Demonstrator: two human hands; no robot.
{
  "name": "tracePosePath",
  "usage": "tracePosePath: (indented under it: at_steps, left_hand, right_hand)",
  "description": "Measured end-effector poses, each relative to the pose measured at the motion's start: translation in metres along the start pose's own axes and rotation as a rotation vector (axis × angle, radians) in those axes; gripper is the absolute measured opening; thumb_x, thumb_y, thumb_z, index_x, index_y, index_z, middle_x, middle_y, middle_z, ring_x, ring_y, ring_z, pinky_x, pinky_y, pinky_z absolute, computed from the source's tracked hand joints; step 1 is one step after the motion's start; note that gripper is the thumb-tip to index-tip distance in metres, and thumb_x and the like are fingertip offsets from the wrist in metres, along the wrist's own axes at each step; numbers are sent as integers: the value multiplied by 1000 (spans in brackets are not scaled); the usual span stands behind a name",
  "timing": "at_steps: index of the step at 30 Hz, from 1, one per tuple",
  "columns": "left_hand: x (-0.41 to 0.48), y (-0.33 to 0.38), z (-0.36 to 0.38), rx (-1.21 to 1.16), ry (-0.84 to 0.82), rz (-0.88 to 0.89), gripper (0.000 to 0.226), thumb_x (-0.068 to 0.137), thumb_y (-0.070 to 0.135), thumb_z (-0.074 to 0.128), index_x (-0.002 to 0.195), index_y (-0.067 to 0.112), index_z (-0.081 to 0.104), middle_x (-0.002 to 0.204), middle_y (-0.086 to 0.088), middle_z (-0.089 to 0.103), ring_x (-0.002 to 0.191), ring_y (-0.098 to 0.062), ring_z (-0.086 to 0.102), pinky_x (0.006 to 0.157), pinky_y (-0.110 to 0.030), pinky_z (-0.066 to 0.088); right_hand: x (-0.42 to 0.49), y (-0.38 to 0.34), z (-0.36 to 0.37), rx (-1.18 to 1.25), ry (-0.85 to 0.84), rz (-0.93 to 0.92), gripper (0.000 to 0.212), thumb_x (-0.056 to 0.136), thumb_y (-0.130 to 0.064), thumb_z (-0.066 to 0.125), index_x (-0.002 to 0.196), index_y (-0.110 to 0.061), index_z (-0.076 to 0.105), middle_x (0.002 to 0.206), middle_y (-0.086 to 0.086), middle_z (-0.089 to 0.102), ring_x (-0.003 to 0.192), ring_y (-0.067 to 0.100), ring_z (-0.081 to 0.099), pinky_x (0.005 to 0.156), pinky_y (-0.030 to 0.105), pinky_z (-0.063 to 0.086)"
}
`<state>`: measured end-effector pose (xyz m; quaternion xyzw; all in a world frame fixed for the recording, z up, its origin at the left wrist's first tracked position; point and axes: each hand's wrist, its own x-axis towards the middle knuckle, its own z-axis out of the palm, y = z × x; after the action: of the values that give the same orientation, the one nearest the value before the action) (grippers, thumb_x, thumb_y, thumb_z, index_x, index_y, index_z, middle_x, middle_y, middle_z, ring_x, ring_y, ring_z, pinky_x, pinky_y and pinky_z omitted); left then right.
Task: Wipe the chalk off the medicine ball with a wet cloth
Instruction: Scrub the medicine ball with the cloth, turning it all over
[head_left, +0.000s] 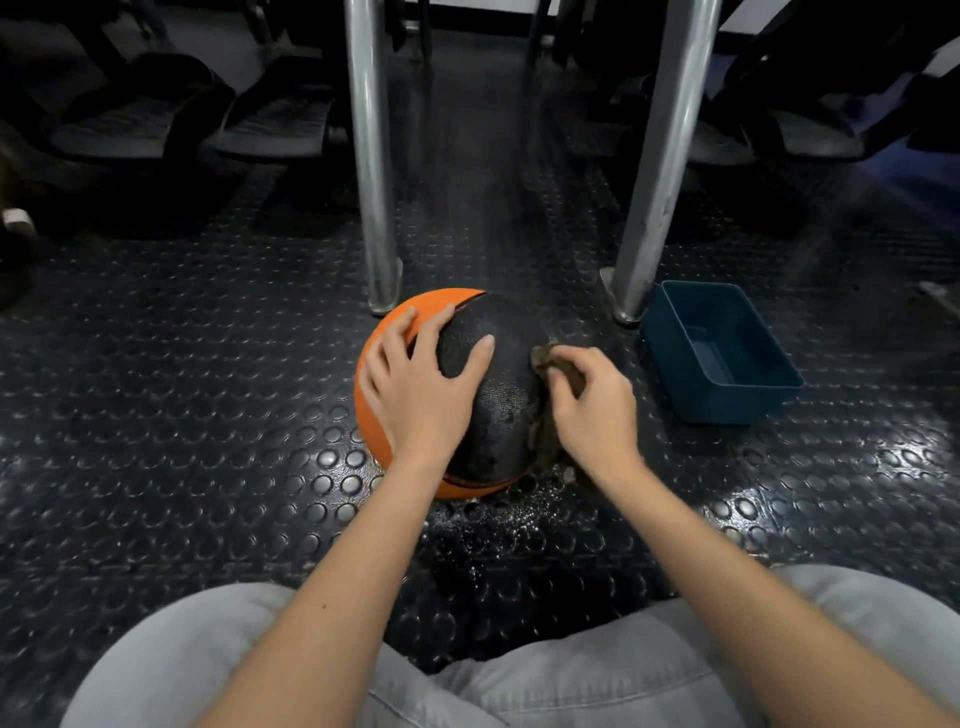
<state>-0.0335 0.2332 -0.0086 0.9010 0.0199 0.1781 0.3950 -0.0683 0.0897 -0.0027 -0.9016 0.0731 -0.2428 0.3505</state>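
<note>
Ball (498, 405), orange with a wide black textured panel, down on the dark studded floor (208, 415), just ahead of two knees in pale grey trousers (519, 686). Over its top left, the left hand (421, 384) laid flat, fingers spread and straight across the seam between orange and black, thumb stretched out over the black panel; nothing clutched, only a palm resting on the curve. Against the right flank of the ball, the right hand (597, 410), fingers curled tight round a brown, crumpled cloth (543, 358), the wad pressed to the edge of the black panel. More of the same cloth bunched below that hand, down between ball and floor. Black panel glossy and speckled on the side nearest the cloth. Wet, shining patch (498, 525) on the floor under the near side of the ball and on toward the knees. Off to the right, apart from the ball, a dark teal plastic tub (727, 402), rectangular, open-topped, flat on the floor; contents hard to make out. Behind the ball, two bare metal legs (371, 156), the left one upright with its foot just past the ball's far edge, the right one (660, 156) slanted, its foot plate just beside the tub's far left corner. Farther back, in shadow, dark padded shapes (270, 124), too dim to name. Bare forearms (363, 571) reaching forward from the bottom edge.
</note>
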Motion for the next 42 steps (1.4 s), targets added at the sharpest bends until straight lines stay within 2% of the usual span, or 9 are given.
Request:
tracePosePath:
  at_steps: [5,10,13,15,19,23,30,36,42]
  left_hand:
    - [2,0,-5,24,-44,-27,49,85,61,52,130,43,48,145,10,32,135,-17,21,111,-38,12]
    - [6,-1,-16,83,-115,33,49,84,65,51,127,44,49,133,5,34,127,-22,24,110,-40,10]
    - [1,-2,-15,162,-54,163,53,80,68,52,117,30,56,121,-3,40,125,-25,29,114,-42,0]
    - [-4,-3,-11,169,-10,276,58,80,66,45,111,18,57,126,-6,47,130,-24,28,115,-44,0]
    - [-3,-2,-3,122,-29,334,52,88,56,37,123,22,55,139,3,50,135,-22,37,115,-45,19]
    - [9,-10,-7,78,-27,305,53,89,56,33,126,27,58,136,5,52,130,-20,42,111,-46,28]
    - [4,-14,-10,53,24,267,48,86,58,38,122,33,59,134,12,51,129,-13,39,107,-28,16]
    - [8,-21,-15,4,35,241,50,84,59,40,120,31,60,133,12,52,127,-12,40,108,-31,19]
    - [5,-18,-13,20,29,251,50,84,59,39,120,33,60,132,13,52,126,-11,38,106,-29,17]
  right_hand:
    - [-41,-20,9,-65,-147,-373,27,86,-17,46,104,-8,65,92,5,62,84,26,56,74,33,44]
    - [-1,3,-1,16,-24,-133,21,88,-8,57,107,-8,66,97,5,62,94,25,58,84,30,45]
    - [14,11,0,93,4,81,22,89,-8,58,109,-7,66,104,5,63,102,21,58,83,13,34]
    - [17,12,1,106,5,170,23,90,-10,57,111,-8,66,109,5,63,107,20,56,84,12,32]
    - [-4,-9,3,41,17,-51,20,87,-7,57,104,-10,67,102,6,63,98,23,57,89,31,43]
    - [-41,-21,8,-20,-126,-304,25,87,-17,49,103,-9,65,94,5,60,87,22,55,76,29,43]
    - [12,9,4,21,-46,141,23,90,-7,56,110,-8,66,109,7,64,105,24,57,89,23,37]
    - [-22,-24,10,21,-97,-224,21,88,-10,56,106,-8,66,96,5,62,91,18,54,83,27,42]
    - [9,6,4,11,-53,125,22,90,-7,56,110,-8,66,108,7,64,104,25,58,93,34,43]
